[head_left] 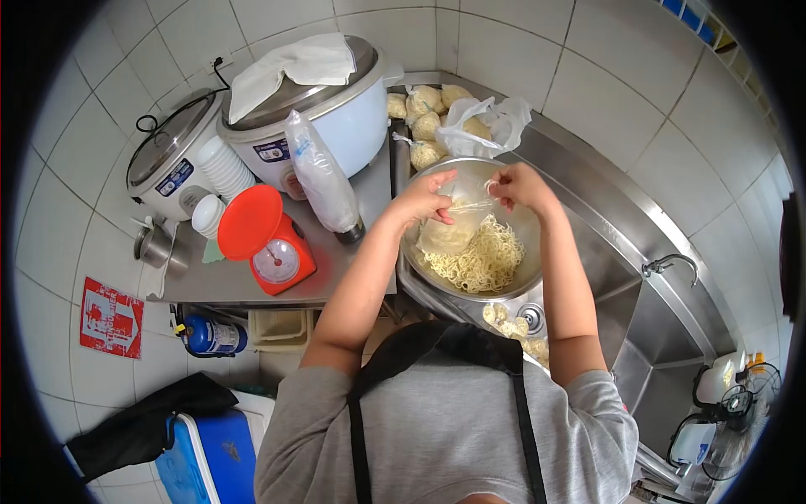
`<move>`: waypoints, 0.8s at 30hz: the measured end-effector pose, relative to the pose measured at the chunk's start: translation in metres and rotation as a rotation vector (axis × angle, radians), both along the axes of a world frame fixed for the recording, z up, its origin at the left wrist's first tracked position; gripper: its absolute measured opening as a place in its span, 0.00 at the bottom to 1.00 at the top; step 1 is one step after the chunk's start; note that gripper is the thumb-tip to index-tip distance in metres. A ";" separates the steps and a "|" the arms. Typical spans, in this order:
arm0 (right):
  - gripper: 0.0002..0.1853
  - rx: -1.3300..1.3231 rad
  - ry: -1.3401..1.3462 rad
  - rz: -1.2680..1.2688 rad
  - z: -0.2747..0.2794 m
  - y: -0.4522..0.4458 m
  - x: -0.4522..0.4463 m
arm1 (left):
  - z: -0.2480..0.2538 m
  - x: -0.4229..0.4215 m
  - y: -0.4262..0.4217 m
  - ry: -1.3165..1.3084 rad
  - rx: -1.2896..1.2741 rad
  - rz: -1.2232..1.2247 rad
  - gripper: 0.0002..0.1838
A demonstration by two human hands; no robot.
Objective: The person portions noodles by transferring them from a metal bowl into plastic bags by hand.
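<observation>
A large steel bowl [527, 273] holds a heap of pale yellow noodles [487, 260]. Over its left part hangs a clear plastic bag [447, 233] with some noodles inside. My left hand [426, 200] grips the bag's upper left edge, fingers bent around the film. On the other side my right hand [514, 186] pinches the bag's upper right edge. Behind the bowl, tied bags of noodles [426, 126] lie beside a crumpled white plastic bag [502, 126]. More noodle portions [537, 346] rest in the sink, below the bowl.
At the left counter stand a red scale [294, 260], white cups [225, 172], a wrapped sleeve of plastic [321, 172] and two rice cookers [344, 126]. A faucet [672, 267] rises at the right sink. A blue cooler [222, 449] sits low at the left.
</observation>
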State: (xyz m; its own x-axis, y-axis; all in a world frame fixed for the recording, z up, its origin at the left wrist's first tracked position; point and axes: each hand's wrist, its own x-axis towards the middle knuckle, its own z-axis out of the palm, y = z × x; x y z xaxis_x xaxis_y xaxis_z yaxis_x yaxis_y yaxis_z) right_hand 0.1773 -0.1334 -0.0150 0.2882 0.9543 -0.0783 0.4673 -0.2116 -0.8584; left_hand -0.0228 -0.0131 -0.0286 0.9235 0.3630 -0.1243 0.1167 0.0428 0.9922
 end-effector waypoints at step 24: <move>0.29 0.251 -0.604 -0.190 0.055 -0.011 0.003 | 0.086 -0.059 -0.047 -0.303 -0.114 0.260 0.39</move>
